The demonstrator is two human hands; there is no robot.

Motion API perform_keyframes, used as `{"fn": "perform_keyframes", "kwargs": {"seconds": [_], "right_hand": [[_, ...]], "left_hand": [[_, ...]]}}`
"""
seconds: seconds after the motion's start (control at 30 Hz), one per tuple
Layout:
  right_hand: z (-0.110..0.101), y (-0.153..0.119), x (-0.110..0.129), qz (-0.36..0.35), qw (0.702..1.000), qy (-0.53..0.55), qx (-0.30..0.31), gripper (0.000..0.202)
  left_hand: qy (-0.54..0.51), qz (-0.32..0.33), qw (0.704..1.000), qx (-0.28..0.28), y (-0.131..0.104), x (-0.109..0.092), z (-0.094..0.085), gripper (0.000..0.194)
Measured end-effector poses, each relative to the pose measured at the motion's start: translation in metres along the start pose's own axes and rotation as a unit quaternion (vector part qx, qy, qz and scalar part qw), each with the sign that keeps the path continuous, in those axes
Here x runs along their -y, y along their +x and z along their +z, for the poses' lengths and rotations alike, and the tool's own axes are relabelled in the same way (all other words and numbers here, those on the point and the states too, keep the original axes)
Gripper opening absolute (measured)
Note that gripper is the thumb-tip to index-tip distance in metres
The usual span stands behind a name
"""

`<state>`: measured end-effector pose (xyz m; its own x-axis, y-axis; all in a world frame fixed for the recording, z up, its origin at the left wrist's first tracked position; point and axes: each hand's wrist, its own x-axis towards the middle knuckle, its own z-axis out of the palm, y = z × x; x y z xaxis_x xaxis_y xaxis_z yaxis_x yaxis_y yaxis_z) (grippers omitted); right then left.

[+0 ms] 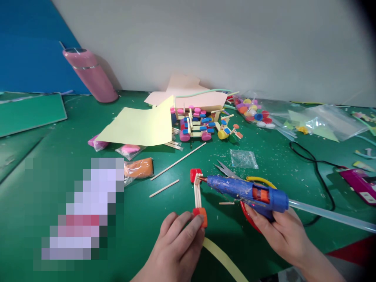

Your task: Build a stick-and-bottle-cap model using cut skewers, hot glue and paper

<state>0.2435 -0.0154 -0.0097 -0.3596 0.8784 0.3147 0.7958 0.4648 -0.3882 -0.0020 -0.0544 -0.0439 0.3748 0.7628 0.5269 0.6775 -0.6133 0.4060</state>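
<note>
My right hand (pixel 283 229) grips a blue hot glue gun (pixel 235 190) with a clear glue stick (pixel 331 214) out of its back. The gun's nozzle touches, or nearly touches, the far end of a small frame of wooden sticks (pixel 197 196), beside a red bottle cap (pixel 194 175). At the near end of the sticks, the fingers of my left hand (pixel 179 244) are closed on an orange-and-red bottle cap (pixel 201 216). Under the gun lie scissors (pixel 225 170) with red and yellow handles, partly hidden. Two loose wooden sticks (pixel 179 160) lie left of the frame.
Several small stick-and-cap models (pixel 196 127) stand at the back, beside a yellow paper sheet (pixel 138 127). Further right is a bag of bottle caps (pixel 252 111). A pink flask (pixel 91 76) leans on the wall. Wrapped orange clay (pixel 139 168) and a black cord (pixel 319 172) lie nearer.
</note>
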Motion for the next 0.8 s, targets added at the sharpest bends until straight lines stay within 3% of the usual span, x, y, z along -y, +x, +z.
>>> {"fn": "perform_keyframes", "kwargs": {"seconds": [0.3,0.63,0.8], "right_hand": [[-0.0026,0.0033,0.0049,-0.007,0.999,-0.004,-0.04,0.021],[0.0019,0.0003,0.0018,-0.001,1.0,0.005,-0.024,0.02],[0.0002,-0.0005,0.0015,-0.003,1.0,0.01,-0.022,0.019]], "left_hand": [[-0.003,-0.019,1.0,0.012,0.0002,-0.0019,-0.0011,0.025],[-0.017,-0.01,1.0,-0.001,0.0045,-0.0028,-0.0027,0.025],[-0.045,-0.044,0.998,0.011,0.0036,-0.0035,-0.003,0.024]]}}
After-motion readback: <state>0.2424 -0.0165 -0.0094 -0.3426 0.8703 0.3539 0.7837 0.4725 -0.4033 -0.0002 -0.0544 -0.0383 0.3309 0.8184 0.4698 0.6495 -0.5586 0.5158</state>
